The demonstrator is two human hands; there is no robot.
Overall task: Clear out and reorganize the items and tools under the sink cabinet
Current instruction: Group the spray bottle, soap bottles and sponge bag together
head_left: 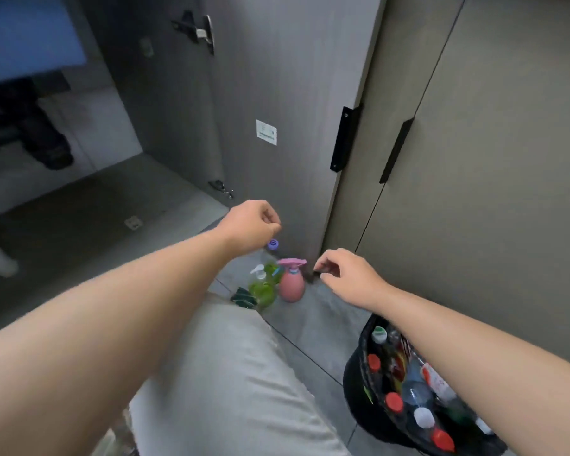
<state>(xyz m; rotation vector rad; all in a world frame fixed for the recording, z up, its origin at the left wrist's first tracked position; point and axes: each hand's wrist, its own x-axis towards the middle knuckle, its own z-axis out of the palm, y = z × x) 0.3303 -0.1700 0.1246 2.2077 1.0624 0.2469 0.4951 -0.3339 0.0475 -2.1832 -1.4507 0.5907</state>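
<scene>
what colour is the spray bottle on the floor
Pink spray bottle, seen best in the head view.

Grey tiled floor [323, 320] carries pink spray bottle [292, 284], green pump bottle [264, 289], black bin [356, 390].

Both bare arms reach forward over a grey-trousered knee [231, 373]. The left hand [250, 225] is loosely curled, holding nothing, above a purple bottle cap [273, 244]. The right hand [346, 274] hangs with fingers bent, empty, just right of a pink spray bottle [292, 284]. A green pump bottle [263, 286] stands touching or just beside the pink one on the grey floor [313, 327], with a dark green item [242, 296] at its left. The open cabinet door [277, 93] stands behind them; the cabinet interior [89, 209] lies at left. A black bin [354, 390] of capped bottles sits at lower right under the right forearm.
</scene>
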